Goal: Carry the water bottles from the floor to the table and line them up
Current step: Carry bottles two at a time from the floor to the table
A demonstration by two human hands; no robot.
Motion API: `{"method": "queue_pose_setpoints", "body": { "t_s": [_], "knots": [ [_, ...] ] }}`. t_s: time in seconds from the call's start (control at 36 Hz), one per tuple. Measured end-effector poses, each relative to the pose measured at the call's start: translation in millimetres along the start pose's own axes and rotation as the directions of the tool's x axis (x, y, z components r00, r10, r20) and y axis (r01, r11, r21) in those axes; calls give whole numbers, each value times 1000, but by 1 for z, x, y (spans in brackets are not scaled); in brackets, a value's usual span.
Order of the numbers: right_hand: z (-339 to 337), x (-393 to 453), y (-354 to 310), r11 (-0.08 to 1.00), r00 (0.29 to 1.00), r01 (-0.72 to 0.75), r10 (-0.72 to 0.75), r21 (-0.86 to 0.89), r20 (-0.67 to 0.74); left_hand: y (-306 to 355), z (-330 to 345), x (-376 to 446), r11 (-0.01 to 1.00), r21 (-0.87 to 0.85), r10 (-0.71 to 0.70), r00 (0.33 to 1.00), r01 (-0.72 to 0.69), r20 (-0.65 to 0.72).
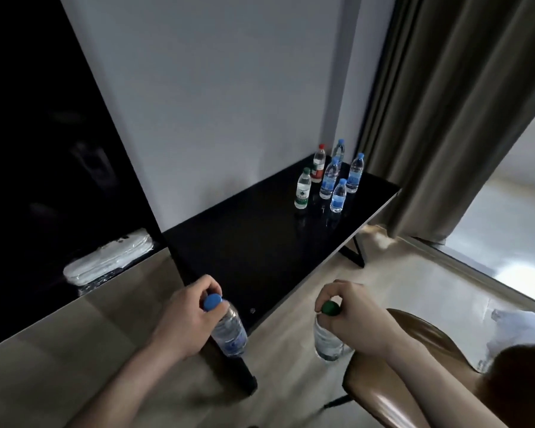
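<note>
Two forearms enter from the lower edge, each hand carrying one bottle by its neck. Left hand [195, 304]: fingers curled round the top of the blue-capped bottle [229, 330], which hangs tilted, base swung toward the lower right, in front of the near corner of the desk [247, 242]. Right hand [349, 307]: fingers pinched over the cap of the green-capped bottle [326, 338], which hangs close to upright above the floor [393, 273], just beside the backrest of a brown chair [393, 375]. Neither bottle touches the desk or the floor.

Far end of the desk, near the wall and the grey curtain [445, 118]: six bottles already standing upright in a loose cluster, not a single row, namely a green-capped one [302, 193], a red-capped one [318, 163] and four blue-capped ones [329, 179], [338, 196], [354, 173], [338, 149].

Governing relation: the standing group lies up and to the right of both hands, well apart from them, with the dark bare desktop between. The desk's long axis runs from the near corner by the left hand away toward the curtain. The left hand is nearer the desktop; the right hand is off its front edge, over the floor.

Judged stage: transport of two further bottles, with setting down and alignment not yet done. The tilted blue-capped bottle would need to be brought upright before release.
</note>
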State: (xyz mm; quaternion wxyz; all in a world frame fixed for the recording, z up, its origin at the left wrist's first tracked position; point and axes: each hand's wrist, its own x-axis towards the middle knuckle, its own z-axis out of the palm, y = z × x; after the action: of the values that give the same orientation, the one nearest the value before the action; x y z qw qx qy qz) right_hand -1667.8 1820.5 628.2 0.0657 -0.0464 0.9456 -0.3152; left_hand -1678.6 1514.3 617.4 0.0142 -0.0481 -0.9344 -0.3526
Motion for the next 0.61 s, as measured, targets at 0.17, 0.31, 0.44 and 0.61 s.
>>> {"method": "queue_pose_setpoints", "body": {
  "t_s": [0.17,0.31,0.44,0.61],
  "knots": [
    [-18,68,23,995,995,100,-100,-3,10,-5,15,39,994,75,-76,997,78,-30],
    [-23,122,44,995,994,103,-103,20,19,-15,32,92,988,113,-108,994,108,-12],
    [-29,176,65,997,996,74,-74,6,40,-18,48,152,990,34,-136,990,135,27],
    [-44,240,84,999,998,32,-31,-3,47,-17,61,232,993,61,-103,994,101,27]
  ]
}}
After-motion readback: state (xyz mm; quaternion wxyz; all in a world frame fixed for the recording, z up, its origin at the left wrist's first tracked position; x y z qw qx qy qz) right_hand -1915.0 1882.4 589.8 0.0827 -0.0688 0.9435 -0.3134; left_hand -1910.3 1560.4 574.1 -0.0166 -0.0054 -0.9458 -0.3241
